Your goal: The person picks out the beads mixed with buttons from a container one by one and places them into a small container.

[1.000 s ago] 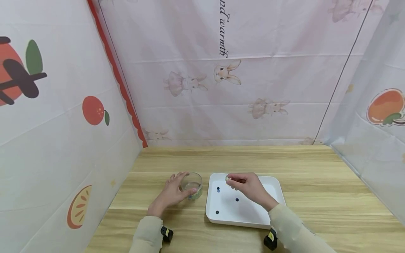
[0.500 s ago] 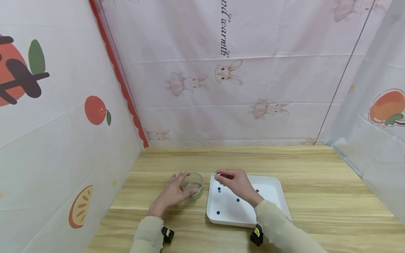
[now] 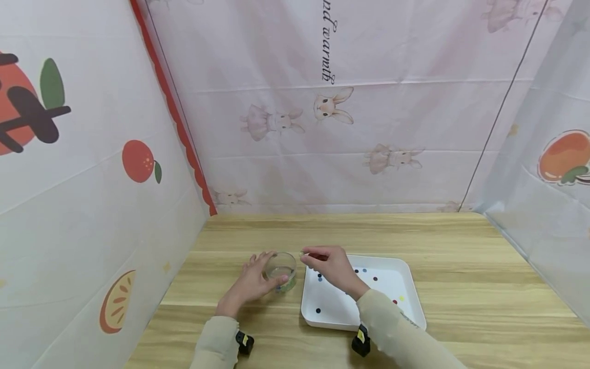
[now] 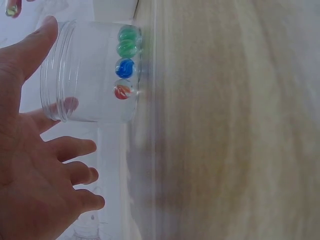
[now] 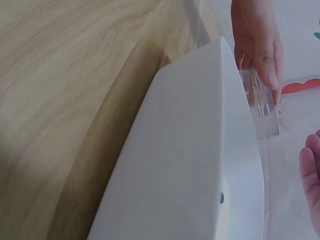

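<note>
My left hand [image 3: 251,283] grips a clear jar [image 4: 90,72] by its threaded rim, thumb on one side and index finger on the other; the other fingers hang loose. The jar stands upright on the table left of the tray. Along its bottom lie several glass marbles: green ones [image 4: 127,48], a blue swirled one [image 4: 125,68] and a red-orange one [image 4: 123,89]. My right hand [image 3: 333,269] pinches a clear, greenish marble [image 3: 301,253] between thumb and fingertips, just right of the jar's mouth and over the tray's far left corner.
A shallow white tray [image 3: 329,321] sits right of the jar. Several small round pieces lie in it, among them a black one [image 3: 318,310], a yellow one [image 3: 402,298] and a red one [image 3: 395,302]. Printed cloth walls [image 3: 295,179] enclose the wooden table [image 3: 484,287].
My right hand has moved left across the tray with the marble, toward the jar, uncovering more of the tray's right side. The left hand keeps its grip on the jar in place.
</note>
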### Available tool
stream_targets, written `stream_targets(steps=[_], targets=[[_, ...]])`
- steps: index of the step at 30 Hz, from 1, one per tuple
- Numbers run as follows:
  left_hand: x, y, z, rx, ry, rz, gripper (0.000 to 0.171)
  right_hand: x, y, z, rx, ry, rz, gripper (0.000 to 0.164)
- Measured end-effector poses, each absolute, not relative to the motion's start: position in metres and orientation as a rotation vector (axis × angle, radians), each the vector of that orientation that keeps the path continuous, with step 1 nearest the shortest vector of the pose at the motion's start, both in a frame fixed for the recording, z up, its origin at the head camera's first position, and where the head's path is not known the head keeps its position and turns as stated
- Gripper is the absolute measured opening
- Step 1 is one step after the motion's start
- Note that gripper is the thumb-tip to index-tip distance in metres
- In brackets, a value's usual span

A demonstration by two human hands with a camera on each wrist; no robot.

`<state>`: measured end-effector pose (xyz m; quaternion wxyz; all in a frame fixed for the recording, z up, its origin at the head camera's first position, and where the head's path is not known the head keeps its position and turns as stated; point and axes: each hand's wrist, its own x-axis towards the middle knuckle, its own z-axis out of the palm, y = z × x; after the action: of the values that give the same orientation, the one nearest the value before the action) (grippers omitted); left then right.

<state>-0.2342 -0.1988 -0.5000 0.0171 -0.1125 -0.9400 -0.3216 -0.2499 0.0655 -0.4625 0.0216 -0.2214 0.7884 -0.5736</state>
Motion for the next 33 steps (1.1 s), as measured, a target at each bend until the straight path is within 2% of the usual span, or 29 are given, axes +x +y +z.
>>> stream_targets(steps=[11,20,33], targets=[[-0.236,-0.199,-0.501,-0.355,-2.923,-1.012,0.086,-0.255,0.048,-0.468,-0.757,2.454,-1.773,0.031],[-0.238,-0.2,-0.504,-0.364,-2.91,-1.025,0.085,-0.258,0.036,-0.473,-0.755,2.492,-1.689,0.037],[-0.238,-0.201,-0.504,-0.355,-2.907,-1.038,0.086,-0.259,0.03,-0.475,-0.738,2.536,-1.675,0.034]])
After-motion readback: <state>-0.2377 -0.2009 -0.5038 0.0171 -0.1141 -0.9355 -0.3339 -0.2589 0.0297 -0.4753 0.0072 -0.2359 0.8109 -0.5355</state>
